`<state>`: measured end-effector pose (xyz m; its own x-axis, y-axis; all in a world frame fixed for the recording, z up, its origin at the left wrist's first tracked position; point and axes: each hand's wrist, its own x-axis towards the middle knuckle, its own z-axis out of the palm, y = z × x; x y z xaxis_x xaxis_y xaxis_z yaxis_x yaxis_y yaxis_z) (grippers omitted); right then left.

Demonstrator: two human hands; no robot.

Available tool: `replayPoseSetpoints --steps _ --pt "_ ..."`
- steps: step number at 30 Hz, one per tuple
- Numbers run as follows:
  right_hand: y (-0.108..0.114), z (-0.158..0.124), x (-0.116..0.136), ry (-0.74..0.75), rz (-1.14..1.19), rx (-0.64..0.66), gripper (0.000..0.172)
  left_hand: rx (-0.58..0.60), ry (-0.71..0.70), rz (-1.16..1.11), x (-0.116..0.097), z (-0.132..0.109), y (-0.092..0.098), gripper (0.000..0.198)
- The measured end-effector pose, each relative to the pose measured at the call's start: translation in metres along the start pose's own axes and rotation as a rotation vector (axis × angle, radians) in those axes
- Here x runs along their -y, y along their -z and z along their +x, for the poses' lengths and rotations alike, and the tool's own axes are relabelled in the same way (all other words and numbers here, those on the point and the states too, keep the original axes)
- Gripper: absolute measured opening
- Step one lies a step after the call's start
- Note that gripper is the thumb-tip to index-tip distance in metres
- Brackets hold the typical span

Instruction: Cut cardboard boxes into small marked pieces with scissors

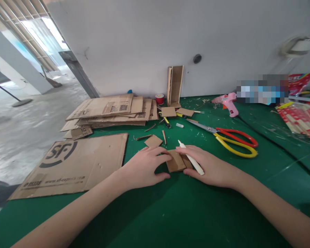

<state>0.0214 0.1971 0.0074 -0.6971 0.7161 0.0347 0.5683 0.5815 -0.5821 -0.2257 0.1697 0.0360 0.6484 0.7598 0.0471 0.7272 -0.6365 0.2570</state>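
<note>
Two small cardboard pieces (pixel 176 162) lie overlapping on the green table between my hands. My left hand (pixel 147 167) has its fingers apart, with the index fingertip on the left part of the upper piece. A white pen (pixel 193 160) rests in my right hand (pixel 209 167), between thumb and index finger, its tip pointing up and away. The fingers of my right hand also touch the right side of the cardboard pieces. Just beyond my left hand lies a loose cardboard square (pixel 153 141).
A large cardboard sheet (pixel 80 165) and a cardboard stack (pixel 105 110) are at left. Scissors (pixel 222 136), a pink glue gun (pixel 229 103) and its black cord are at right. An upright cardboard channel (pixel 175 86) leans near the wall; a cutter (pixel 166 121) and scraps lie below it.
</note>
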Motion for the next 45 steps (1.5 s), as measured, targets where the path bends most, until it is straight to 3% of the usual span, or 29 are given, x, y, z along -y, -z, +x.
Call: replayPoseSetpoints --steps 6,9,12,14,16,19,23,32,45 --pt "-0.002 0.000 0.005 0.016 -0.025 -0.057 0.055 -0.092 0.045 0.020 -0.005 0.004 -0.013 0.027" --pt "0.001 -0.001 0.007 0.016 0.005 -0.235 0.053 -0.108 0.034 0.006 -0.005 0.005 -0.017 0.025" --pt "0.003 -0.002 0.007 -0.083 0.166 -0.462 0.027 -0.112 0.032 0.001 -0.005 0.004 -0.018 0.028" --pt "0.002 -0.002 0.005 -0.168 0.383 -0.516 0.038 -0.124 0.027 0.008 -0.004 0.003 -0.019 0.030" --pt "0.000 -0.001 0.004 -0.225 0.595 -0.470 0.040 -0.133 0.017 0.028 -0.005 0.003 -0.020 0.030" --pt "-0.003 0.001 0.004 -0.297 0.713 -0.340 0.026 -0.138 0.004 0.062 -0.006 0.004 -0.022 0.026" --pt "-0.005 0.005 0.007 -0.351 0.607 -0.250 0.024 -0.146 0.000 0.088 -0.006 0.003 -0.023 0.024" --pt "-0.003 0.012 0.013 -0.281 0.233 -0.249 0.024 -0.125 -0.003 0.112 -0.010 0.005 -0.020 0.021" --pt "-0.004 0.012 0.014 -0.179 0.147 -0.234 0.022 -0.114 -0.061 0.103 -0.011 0.008 -0.017 0.014"
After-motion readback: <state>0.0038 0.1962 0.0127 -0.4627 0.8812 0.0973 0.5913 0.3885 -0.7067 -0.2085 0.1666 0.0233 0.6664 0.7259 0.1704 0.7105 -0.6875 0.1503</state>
